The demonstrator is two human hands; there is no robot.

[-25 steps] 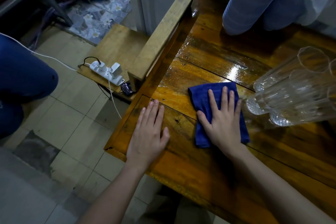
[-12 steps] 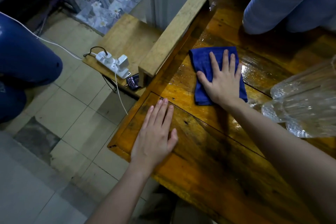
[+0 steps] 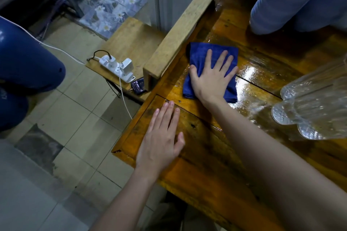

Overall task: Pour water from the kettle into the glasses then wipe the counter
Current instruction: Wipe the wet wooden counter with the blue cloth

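Flat under the right hand point(image 3: 212, 78), cloth point(image 3: 197, 56) runs lengthwise away.

Glossy wet wooden counter point(image 3: 262, 73), soft blue cloth point(image 3: 199, 52), clear textured glasses point(image 3: 315, 103)

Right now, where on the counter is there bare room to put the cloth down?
Bare wood lies near the front edge of the counter, between the left hand and the right forearm. The wet strip between the blue cloth and the blue cylinders is also free. Crowded at right: clear glasses.
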